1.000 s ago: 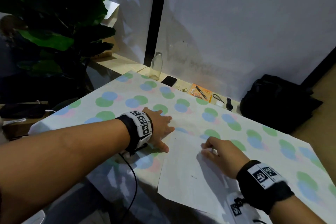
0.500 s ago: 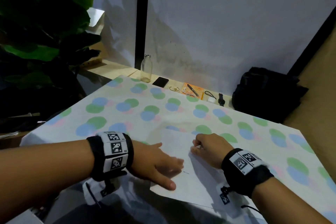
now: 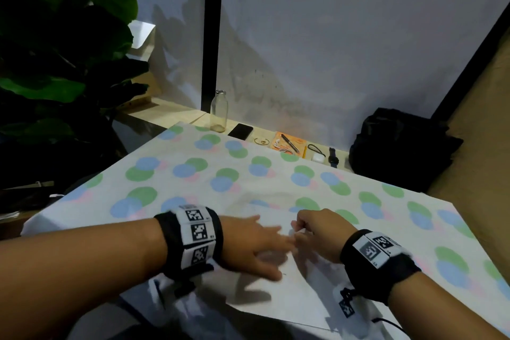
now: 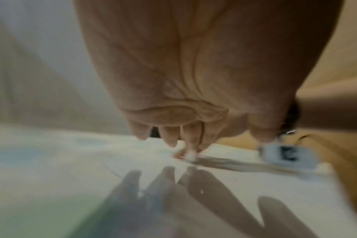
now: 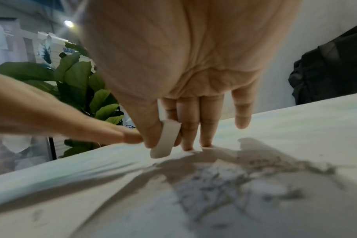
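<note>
The white sheet of paper (image 3: pixel 292 292) lies by the near edge of the tabletop, on the dotted tablecloth (image 3: pixel 193 182), with grey smudges where my right wrist looks down at it. My left hand (image 3: pixel 248 246) is released, fingers straight and spread over the sheet, one fingertip touching my right thumb; I cannot tell whether it touches the paper. My right hand (image 3: pixel 320 232) pinches a small white piece (image 5: pixel 166 140) between thumb and forefinger, lower end at the sheet, two more fingertips resting on the paper beside it. Along the far edge stand a glass bottle (image 3: pixel 218 112), a phone (image 3: pixel 240 130), a pen (image 3: pixel 289 143) and a watch (image 3: pixel 333 159). A black bag (image 3: pixel 400 146) sits beyond the far right corner, and a leafy plant (image 3: pixel 63 50) off the left edge.
</note>
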{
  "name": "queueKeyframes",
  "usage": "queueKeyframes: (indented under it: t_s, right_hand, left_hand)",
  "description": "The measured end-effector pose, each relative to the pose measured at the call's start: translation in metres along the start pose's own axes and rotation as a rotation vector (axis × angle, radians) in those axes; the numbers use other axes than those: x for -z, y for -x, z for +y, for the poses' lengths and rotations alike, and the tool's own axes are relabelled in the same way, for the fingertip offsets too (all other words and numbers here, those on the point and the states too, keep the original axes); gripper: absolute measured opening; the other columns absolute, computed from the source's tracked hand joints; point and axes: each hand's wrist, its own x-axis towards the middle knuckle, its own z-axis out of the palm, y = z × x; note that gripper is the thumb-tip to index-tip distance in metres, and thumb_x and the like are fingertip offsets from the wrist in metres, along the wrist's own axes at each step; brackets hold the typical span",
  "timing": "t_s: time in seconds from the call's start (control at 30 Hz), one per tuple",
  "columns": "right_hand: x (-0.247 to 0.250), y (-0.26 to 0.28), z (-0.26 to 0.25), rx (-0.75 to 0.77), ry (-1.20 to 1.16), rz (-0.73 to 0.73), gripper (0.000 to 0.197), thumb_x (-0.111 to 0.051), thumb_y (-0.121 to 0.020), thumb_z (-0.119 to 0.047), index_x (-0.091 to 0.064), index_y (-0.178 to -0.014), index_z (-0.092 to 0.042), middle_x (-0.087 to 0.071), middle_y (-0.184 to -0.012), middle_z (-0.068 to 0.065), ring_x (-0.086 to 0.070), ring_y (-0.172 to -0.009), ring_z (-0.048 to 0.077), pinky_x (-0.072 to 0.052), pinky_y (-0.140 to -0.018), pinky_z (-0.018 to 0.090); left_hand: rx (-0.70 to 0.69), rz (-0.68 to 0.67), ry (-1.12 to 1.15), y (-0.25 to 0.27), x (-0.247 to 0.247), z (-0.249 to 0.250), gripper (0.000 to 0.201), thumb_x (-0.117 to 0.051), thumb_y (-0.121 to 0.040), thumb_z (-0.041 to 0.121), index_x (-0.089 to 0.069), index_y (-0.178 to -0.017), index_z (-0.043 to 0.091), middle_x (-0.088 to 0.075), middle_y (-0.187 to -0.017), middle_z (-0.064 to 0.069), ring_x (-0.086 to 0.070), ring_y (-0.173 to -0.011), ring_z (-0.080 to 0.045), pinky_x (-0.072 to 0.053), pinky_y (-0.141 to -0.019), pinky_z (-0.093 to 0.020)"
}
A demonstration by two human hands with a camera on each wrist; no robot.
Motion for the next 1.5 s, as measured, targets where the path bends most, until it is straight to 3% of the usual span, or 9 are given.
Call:
queueKeyframes:
  t_s: [0.13,0.23,0.43,0.63,0.83,1.13,1.23,1.37,1.5]
  right_hand:
    - [0.013,-0.002,0.003,0.051,-0.007,-0.021,0.013,-0.06,-0.093,-0.04,-0.056,-0.094,-0.027,-0.068,-0.111,-0.009,-0.058,-0.092,0.016,-0.039,-0.069,0.025]
    - [0.017,-0.01,0.006,0.079,-0.006,-0.031,0.013,-0.06,-0.094,-0.039,-0.055,-0.094,-0.028,-0.069,-0.119,-0.009,-0.062,-0.097,0.015,-0.042,-0.075,0.026]
    - [0.011,-0.027,-0.002,0.124,0.025,-0.027,0.012,-0.06,-0.093,-0.04,-0.052,-0.093,-0.031,-0.069,-0.118,-0.003,-0.062,-0.101,0.019,-0.05,-0.086,0.032]
    - [0.007,-0.03,-0.012,0.119,0.037,-0.015,0.023,-0.06,-0.093,-0.042,-0.062,-0.105,-0.023,-0.068,-0.109,-0.002,-0.06,-0.098,0.02,-0.05,-0.085,0.033]
    - [0.005,-0.031,-0.012,0.132,0.017,-0.017,0.021,-0.061,-0.095,-0.04,-0.062,-0.104,-0.021,-0.067,-0.108,-0.002,-0.06,-0.096,0.019,-0.048,-0.082,0.032]
    - [0.01,-0.028,-0.006,0.18,-0.131,-0.009,0.011,-0.064,-0.093,-0.036,-0.058,-0.095,-0.027,-0.071,-0.119,-0.011,-0.066,-0.103,0.013,-0.053,-0.094,0.036]
    - [0.011,-0.031,-0.009,0.21,-0.156,-0.007,0.012,-0.066,-0.092,-0.034,-0.056,-0.091,-0.027,-0.072,-0.117,-0.013,-0.066,-0.101,0.011,-0.054,-0.093,0.037]
    - [0.01,-0.038,-0.02,0.251,-0.182,-0.021,0.012,-0.066,-0.091,-0.033,-0.056,-0.086,-0.032,-0.074,-0.112,-0.014,-0.066,-0.098,0.009,-0.054,-0.092,0.036]
    - [0.005,-0.045,-0.037,0.319,-0.098,-0.05,0.008,-0.064,-0.09,-0.037,-0.056,-0.091,-0.034,-0.071,-0.117,-0.014,-0.063,-0.098,0.011,-0.051,-0.087,0.033]
  left_hand:
    - [0.26,-0.046,-0.238,0.006,0.01,-0.034,0.069,-0.045,-0.103,0.052,-0.023,-0.159,0.018,-0.01,-0.169,0.001,-0.011,-0.155,-0.022,-0.014,-0.12,-0.063]
    - [0.287,-0.133,-0.257,0.017,-0.001,-0.03,0.088,-0.037,-0.097,0.072,-0.009,-0.163,0.021,0.002,-0.171,0.0,0.001,-0.157,-0.025,-0.005,-0.121,-0.065]
    - [-0.071,0.04,0.18,0.034,-0.025,0.005,0.07,-0.045,-0.098,0.064,-0.036,-0.156,0.025,-0.025,-0.167,0.007,-0.019,-0.154,-0.01,0.001,-0.124,-0.046]
    - [0.443,-0.015,-0.118,0.021,-0.032,-0.017,0.111,-0.023,-0.087,0.087,0.011,-0.161,0.012,0.019,-0.167,-0.014,0.008,-0.157,-0.031,0.002,-0.125,-0.054]
    - [-0.158,0.043,0.181,0.021,-0.034,0.042,0.081,-0.04,-0.104,0.057,0.002,-0.163,0.021,0.007,-0.17,0.003,0.003,-0.155,-0.007,0.015,-0.119,-0.039]
    - [0.35,-0.058,-0.076,0.048,-0.017,-0.036,0.063,-0.03,-0.107,0.054,-0.016,-0.162,0.027,-0.001,-0.171,0.009,0.0,-0.157,-0.023,0.002,-0.123,-0.061]
    - [0.206,-0.081,0.009,0.06,-0.028,-0.02,0.061,-0.04,-0.106,0.047,-0.017,-0.162,0.036,0.001,-0.169,0.019,0.005,-0.157,-0.015,0.01,-0.119,-0.066]
    - [-0.019,-0.081,0.269,0.061,-0.03,-0.009,0.05,-0.046,-0.107,0.041,-0.035,-0.156,0.038,-0.019,-0.164,0.025,-0.008,-0.152,0.004,0.016,-0.119,-0.045]
    - [-0.124,-0.029,0.33,0.045,-0.023,-0.013,0.048,-0.055,-0.105,0.026,-0.046,-0.152,0.031,-0.035,-0.16,0.021,-0.03,-0.146,0.005,-0.007,-0.124,-0.026]
